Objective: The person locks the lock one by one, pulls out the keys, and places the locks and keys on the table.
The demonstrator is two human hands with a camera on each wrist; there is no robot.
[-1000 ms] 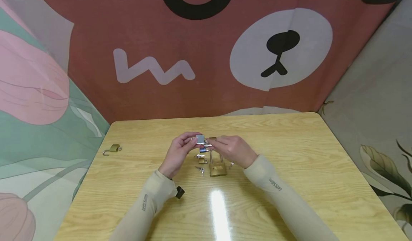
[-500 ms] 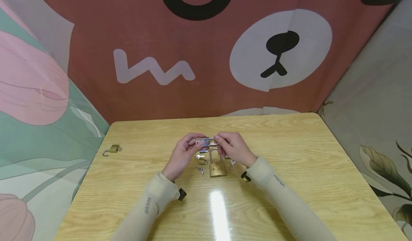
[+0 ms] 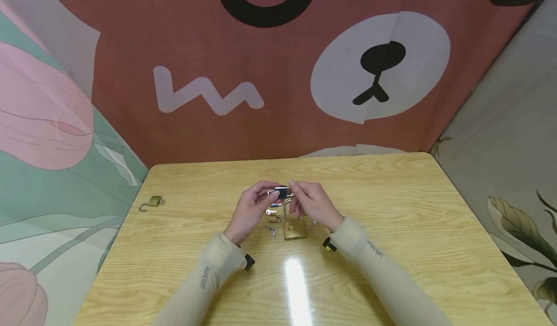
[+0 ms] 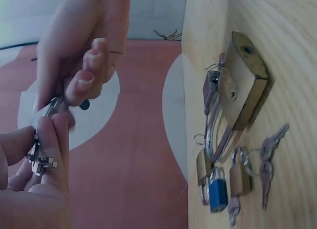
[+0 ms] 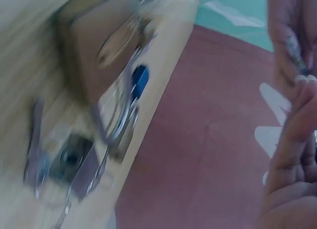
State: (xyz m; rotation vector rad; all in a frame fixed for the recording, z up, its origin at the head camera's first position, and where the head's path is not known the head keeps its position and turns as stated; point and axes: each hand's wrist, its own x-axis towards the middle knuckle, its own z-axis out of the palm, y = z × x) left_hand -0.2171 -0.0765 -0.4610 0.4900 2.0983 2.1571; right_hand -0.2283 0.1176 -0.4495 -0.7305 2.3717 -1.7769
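My left hand [image 3: 249,209] grips a small padlock [image 3: 282,192] by its body, which looks dark with a bright edge. A key [image 3: 271,192] shows at the body's left end. From the other side my right hand [image 3: 316,203] pinches the shackle [image 4: 53,106] between thumb and forefinger, its other fingers loosely bent. Both hands are held above the table's middle. Beneath them a large brass padlock [image 3: 295,230] lies with its long shackle pointing away. A blue padlock [image 4: 218,195] and a small brass padlock [image 4: 239,178] lie close to it.
Loose keys [image 3: 271,230] lie left of the large padlock on the wooden table [image 3: 196,248]. Another small padlock [image 5: 77,164] with keys is on its right. Far left lies an open brass padlock [image 3: 154,201]. A printed red cloth [image 3: 209,137] hangs behind the table.
The padlock in my left hand has shifted slightly right and turned, its face going from silvery to dark. My right hand's straight fingers have bent into a pinch on the shackle.
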